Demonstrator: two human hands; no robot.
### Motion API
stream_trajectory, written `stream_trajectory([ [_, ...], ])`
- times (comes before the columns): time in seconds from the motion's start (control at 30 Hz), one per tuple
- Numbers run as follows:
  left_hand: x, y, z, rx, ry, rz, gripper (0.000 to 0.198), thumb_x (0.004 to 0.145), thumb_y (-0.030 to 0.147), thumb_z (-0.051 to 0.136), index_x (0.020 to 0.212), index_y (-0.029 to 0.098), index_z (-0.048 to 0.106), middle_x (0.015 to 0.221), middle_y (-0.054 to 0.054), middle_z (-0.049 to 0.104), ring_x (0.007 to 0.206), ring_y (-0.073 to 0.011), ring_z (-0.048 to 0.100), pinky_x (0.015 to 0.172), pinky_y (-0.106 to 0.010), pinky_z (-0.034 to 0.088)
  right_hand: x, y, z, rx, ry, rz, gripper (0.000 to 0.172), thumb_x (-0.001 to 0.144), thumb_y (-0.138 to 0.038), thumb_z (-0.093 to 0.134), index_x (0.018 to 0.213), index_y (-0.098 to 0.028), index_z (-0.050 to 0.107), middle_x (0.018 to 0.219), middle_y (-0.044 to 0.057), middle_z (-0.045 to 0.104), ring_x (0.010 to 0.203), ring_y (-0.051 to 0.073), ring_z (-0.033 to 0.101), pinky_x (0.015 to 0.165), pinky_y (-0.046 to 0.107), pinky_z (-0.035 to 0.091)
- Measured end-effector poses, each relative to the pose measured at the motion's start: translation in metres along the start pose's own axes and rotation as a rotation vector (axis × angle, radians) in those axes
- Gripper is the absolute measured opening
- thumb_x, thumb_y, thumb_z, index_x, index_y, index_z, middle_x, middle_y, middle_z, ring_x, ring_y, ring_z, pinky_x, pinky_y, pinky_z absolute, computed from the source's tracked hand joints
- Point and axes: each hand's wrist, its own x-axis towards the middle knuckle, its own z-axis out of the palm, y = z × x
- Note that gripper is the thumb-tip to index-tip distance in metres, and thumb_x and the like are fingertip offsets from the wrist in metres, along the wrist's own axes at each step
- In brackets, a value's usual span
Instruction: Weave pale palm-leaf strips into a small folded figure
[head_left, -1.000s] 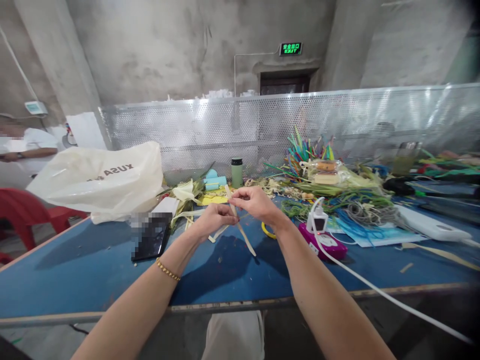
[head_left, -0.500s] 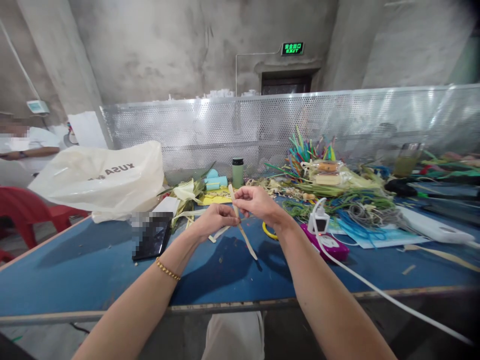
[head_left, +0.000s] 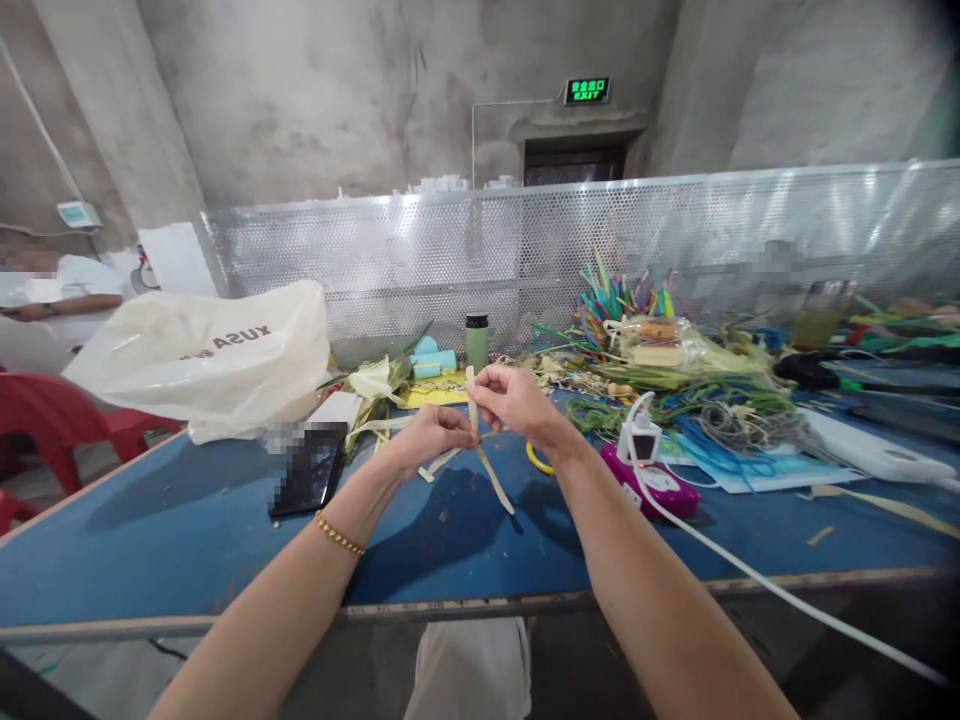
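Both of my hands meet above the blue table (head_left: 187, 540), pinching pale leaf strips (head_left: 491, 478). My left hand (head_left: 431, 433) is closed on the lower part of the strips, where short ends stick out below it. My right hand (head_left: 510, 398) is closed on a strip that stands upright above its fingers, while another strip slants down to the right towards the tabletop. A gold bracelet (head_left: 339, 534) sits on my left wrist.
A dark phone (head_left: 311, 478) lies left of my hands, with a white plastic bag (head_left: 202, 360) behind it. A green flask (head_left: 475, 345) stands at the back. Right of my hands are a purple power strip (head_left: 654, 480) with a white cable and heaps of coloured strips. A person in white sits at far left by a red chair (head_left: 45, 425).
My right hand has turned the upper strip from a slant to nearly upright. Both hands stay closed on the strips. The view has shifted slightly.
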Motion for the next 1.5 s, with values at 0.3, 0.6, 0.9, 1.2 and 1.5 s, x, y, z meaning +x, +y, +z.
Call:
stream_trajectory([
  [0.3,0.004,-0.009,-0.001,0.108,0.058,-0.045,0.023,0.062,0.035,0.073,0.063,0.012,0.070,0.049,0.003,0.048,0.048,-0.0073,0.032,0.050,-0.026,0.020,-0.001,-0.002,0.001,-0.018,-0.017,-0.111,0.005,0.071,-0.014,0.054,0.074,-0.017,0.055,0.058,-0.001,0.060,0.045,0.009,0.053,0.043,0.021,0.047],
  [0.6,0.004,-0.012,-0.004,0.093,0.024,-0.064,0.029,0.069,0.038,0.067,0.068,0.009,0.070,0.055,-0.001,0.056,0.048,-0.0076,0.037,0.049,-0.024,0.025,-0.001,-0.003,0.003,-0.011,-0.056,-0.089,0.008,0.075,-0.015,0.048,0.077,-0.015,0.056,0.064,0.003,0.065,0.046,0.009,0.057,0.042,0.020,0.049],
  [0.9,0.004,-0.012,-0.003,0.129,0.061,-0.030,0.032,0.073,0.041,0.063,0.066,0.010,0.068,0.054,-0.002,0.057,0.047,-0.0079,0.039,0.048,-0.023,0.026,-0.001,-0.006,0.002,0.005,-0.024,-0.093,0.012,0.069,-0.011,0.050,0.077,-0.014,0.058,0.060,0.000,0.062,0.049,0.009,0.059,0.047,0.018,0.051],
  [1.2,0.002,-0.004,0.000,0.055,0.051,0.004,0.030,0.072,0.039,0.066,0.072,0.009,0.069,0.054,0.000,0.056,0.048,-0.0071,0.039,0.048,-0.022,0.025,0.004,0.003,0.002,-0.102,0.021,-0.045,0.009,0.072,-0.018,0.054,0.081,-0.015,0.057,0.058,-0.001,0.059,0.044,0.009,0.055,0.038,0.018,0.043],
  [1.5,0.007,-0.007,0.003,-0.047,0.088,0.040,0.029,0.071,0.039,0.067,0.072,0.010,0.069,0.060,-0.003,0.062,0.051,-0.0098,0.048,0.053,-0.023,0.037,0.008,0.017,0.001,-0.226,-0.052,-0.061,0.017,0.063,-0.010,0.049,0.077,-0.015,0.058,0.060,-0.001,0.061,0.050,0.011,0.057,0.044,0.020,0.045],
])
